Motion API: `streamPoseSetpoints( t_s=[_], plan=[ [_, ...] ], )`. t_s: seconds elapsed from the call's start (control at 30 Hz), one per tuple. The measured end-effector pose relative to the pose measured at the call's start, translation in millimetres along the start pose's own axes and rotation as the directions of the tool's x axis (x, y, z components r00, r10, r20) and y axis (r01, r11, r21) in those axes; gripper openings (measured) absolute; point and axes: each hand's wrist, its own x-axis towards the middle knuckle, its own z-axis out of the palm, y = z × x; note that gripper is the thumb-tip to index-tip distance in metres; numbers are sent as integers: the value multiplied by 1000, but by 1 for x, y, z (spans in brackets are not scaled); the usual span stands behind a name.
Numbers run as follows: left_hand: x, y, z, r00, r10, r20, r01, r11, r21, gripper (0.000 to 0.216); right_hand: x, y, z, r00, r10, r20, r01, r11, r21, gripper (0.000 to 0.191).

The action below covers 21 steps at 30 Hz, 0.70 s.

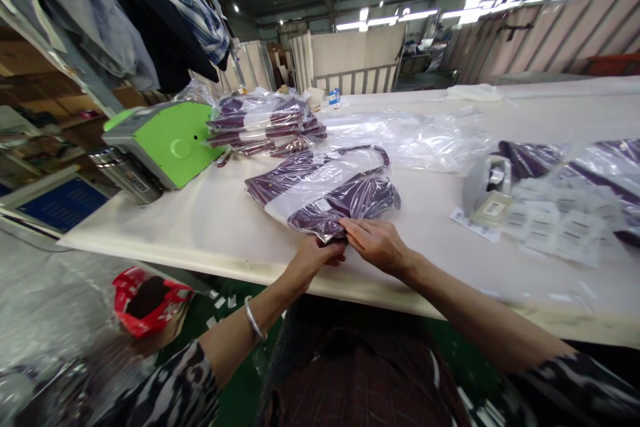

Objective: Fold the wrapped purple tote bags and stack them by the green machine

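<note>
Head view, and both hands are at work on a dark purple fabric bag in clear, shiny plastic (323, 188). It lies on the broad white-covered table (195, 227), near the front edge, to the right of and nearer than the boxy lime-green and grey machine (185, 140), with a pale band across its middle and a looped handle at its far side. Left hand (311, 261), a silver bangle (255, 318) on the wrist, comes in low at the table edge: thumb and fingers closed on the bag's near edge, the lower fingers partly hidden. Right hand (377, 245) is just beside it, fingertips pinching the near corner of the plastic, thumb mostly out of sight.

Around the machine now! Leaning close on its near left side, a steel cylindrical flask (131, 177). Just to its right, a stack of plastic-wrapped dark purple bags (267, 121), and beyond that a small blue-and-white box (334, 97). Farther right of the machine, loose clear plastic sleeves (410, 137) spread flat; well apart to its right, small white printed packets (570, 227). Below the machine, on the floor, sits a bright red plastic bag (131, 283).
</note>
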Motion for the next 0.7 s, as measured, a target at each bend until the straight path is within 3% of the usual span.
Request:
streamPoseSetpoints(
  t_s=[0.07, 0.17, 0.33, 0.5, 0.57, 0.63, 0.7],
  plan=[
    [0, 1, 6, 999, -42, -10, 42, 998, -56, 38, 1, 0, -1, 999, -21, -31, 20, 999, -33, 31],
    [-3, -1, 6, 995, -100, 24, 102, 988, -117, 40, -7, -4, -4, 999, -27, 33, 28, 999, -36, 35],
    [-12, -9, -7, 962, -199, 188, 238, 948, -213, 62, -28, -35, 1, 996, -1, 95, 12, 994, -110, 38],
    [-12, -23, -6, 981, -163, 104, 179, 970, -164, 65, -36, -67, 14, 985, 130, 114, -104, 971, -213, 44],
    [-11, -26, -4, 985, -151, 82, 161, 979, -127, 62, -38, -69, 13, 981, 153, 116, -136, 980, -149, 46],
    [-11, -26, -2, 986, -149, 70, 157, 981, -117, 62, -43, -65, 6, 976, 191, 104, -196, 980, 37, 44],
    [-12, -25, -1, 988, -149, 41, 153, 979, -135, 59, -49, -56, -5, 922, 382, 65, -384, 879, 284, 36]
  ],
)
